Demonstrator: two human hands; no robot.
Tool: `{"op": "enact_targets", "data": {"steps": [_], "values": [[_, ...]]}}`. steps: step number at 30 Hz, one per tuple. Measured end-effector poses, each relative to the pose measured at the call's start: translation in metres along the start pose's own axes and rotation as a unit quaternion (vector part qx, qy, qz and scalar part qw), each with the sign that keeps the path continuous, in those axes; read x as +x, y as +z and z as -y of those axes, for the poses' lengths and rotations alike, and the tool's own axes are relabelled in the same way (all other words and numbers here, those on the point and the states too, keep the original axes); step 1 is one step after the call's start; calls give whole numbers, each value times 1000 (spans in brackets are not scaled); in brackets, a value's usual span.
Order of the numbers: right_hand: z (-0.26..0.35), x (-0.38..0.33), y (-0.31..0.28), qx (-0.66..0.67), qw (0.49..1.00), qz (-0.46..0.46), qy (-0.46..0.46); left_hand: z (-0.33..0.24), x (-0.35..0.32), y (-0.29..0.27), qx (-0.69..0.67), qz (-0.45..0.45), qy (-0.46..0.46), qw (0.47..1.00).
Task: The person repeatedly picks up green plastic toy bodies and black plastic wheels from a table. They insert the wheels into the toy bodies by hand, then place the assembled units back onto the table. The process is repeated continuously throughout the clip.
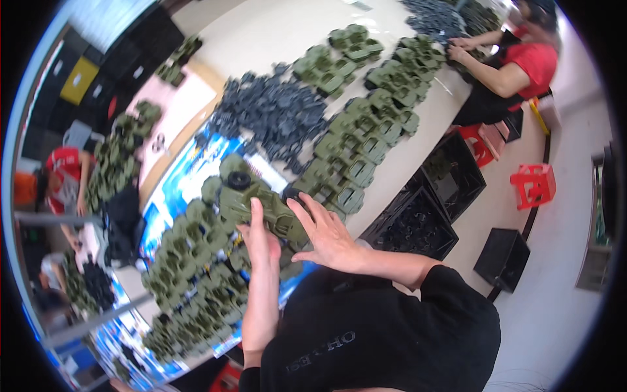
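An olive-green toy vehicle (251,204) with black wheels is held up over the table, tilted. My left hand (262,243) grips its near side, with the thumb up along the body. My right hand (332,240) is at its right side, fingertips on or beside a black wheel (292,194) and the thumb spread lower down. Another black wheel (239,179) shows at the far end. Behind it lies a heap of small dark grey parts (274,111). Rows of similar green toy bodies (356,153) stand to the right, and more green bodies (189,255) to the left.
Black crates (418,228) with dark parts stand on the floor at right, near a red stool (532,186) and a black box (501,259). A person in red (522,68) works at the table's far right. Others sit at left, beside a pink-topped table (186,98).
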State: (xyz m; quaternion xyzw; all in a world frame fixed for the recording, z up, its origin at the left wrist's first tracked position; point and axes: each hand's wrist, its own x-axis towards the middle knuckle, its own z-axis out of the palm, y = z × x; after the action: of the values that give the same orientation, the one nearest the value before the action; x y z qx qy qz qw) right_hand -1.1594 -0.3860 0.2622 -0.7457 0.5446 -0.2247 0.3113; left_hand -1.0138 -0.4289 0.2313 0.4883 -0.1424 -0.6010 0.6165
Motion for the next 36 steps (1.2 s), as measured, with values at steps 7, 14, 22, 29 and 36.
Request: {"op": "enact_targets", "data": {"steps": [7,14,22,29,36], "values": [[-107,38,-58,105,961,-237,93,39,36,110,104,160,-102,976],[-311,175,-238,-32,876,-461,141,61,67,151,330,257,-73,905],[-497,341,-304,-173,882,-338,278,42,60,46,375,60,-157,912],[-590,354,-283,-216,894,-161,360,11,45,21,393,18,-175,903],[-514,341,-260,-393,888,-221,89,-28,82,-13,411,-12,-131,902]]}}
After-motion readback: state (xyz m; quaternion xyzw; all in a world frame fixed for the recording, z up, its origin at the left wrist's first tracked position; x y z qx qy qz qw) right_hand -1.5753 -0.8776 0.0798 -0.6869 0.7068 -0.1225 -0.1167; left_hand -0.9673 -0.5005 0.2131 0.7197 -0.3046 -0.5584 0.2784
